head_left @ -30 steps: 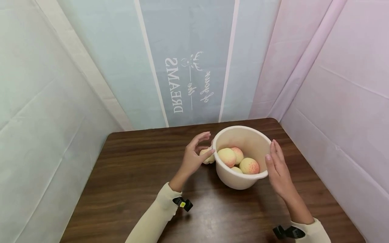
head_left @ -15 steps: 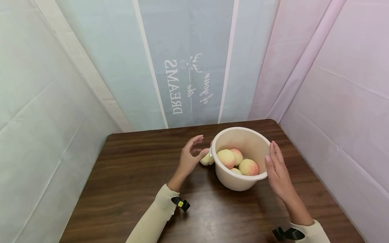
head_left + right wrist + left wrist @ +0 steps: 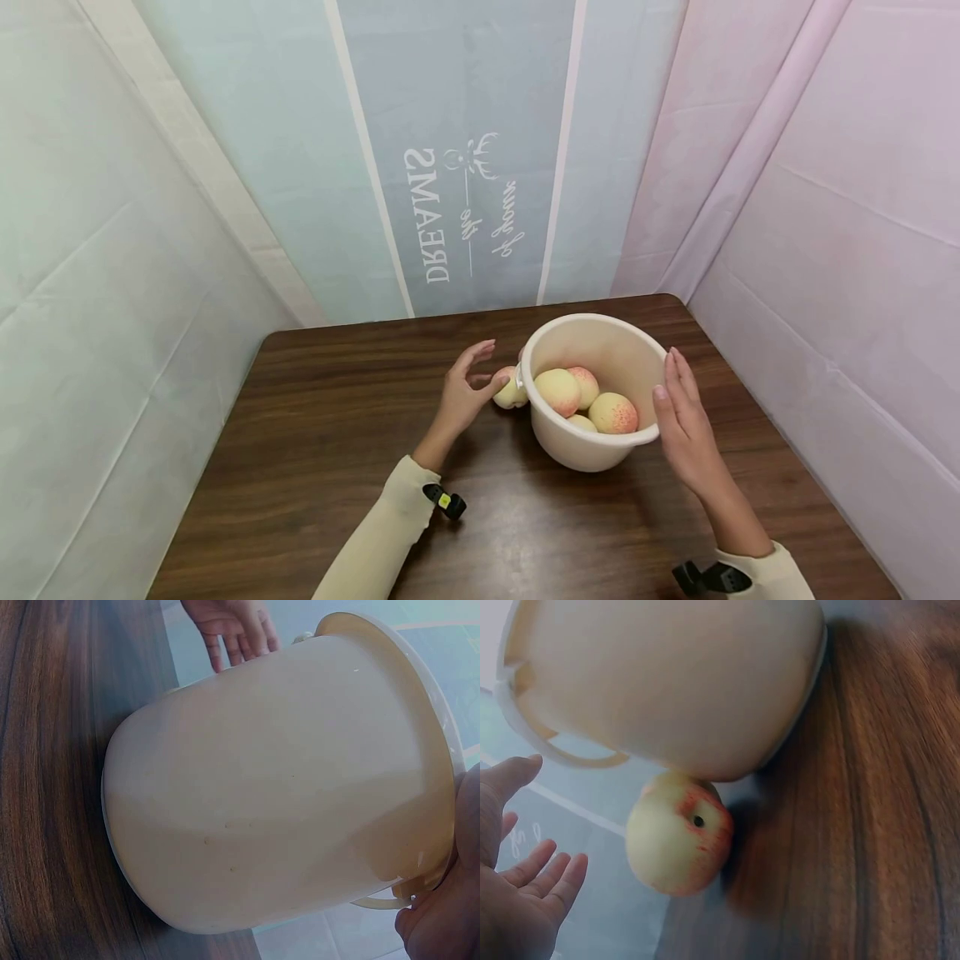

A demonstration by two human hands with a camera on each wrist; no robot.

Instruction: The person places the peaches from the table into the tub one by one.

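A cream bucket (image 3: 577, 450) stands upright on the table with several yellow, red-blushed peaches (image 3: 615, 413) inside. Just left of it, a single peach (image 3: 676, 838) lies on the tabletop, close against the bucket's side. My left hand (image 3: 463, 396) hovers by that peach with fingers loosely bent and thumb apart; in the left wrist view a gap separates it from the fruit. My right hand (image 3: 686, 425) has its fingers straight along the bucket's right rim, and the right wrist view shows part of it at the rim near the thin handle (image 3: 379, 903).
The dark wood table (image 3: 322, 450) extends left and in front of the bucket. Fabric walls enclose the back and both sides, the rear one (image 3: 480, 100) printed with reversed lettering. Black camera straps (image 3: 444, 500) sit on both wrists.
My left hand has drawn back slightly to the left, away from the bucket rim, showing more of the peach beside it. The right hand and bucket have stayed nearly still.
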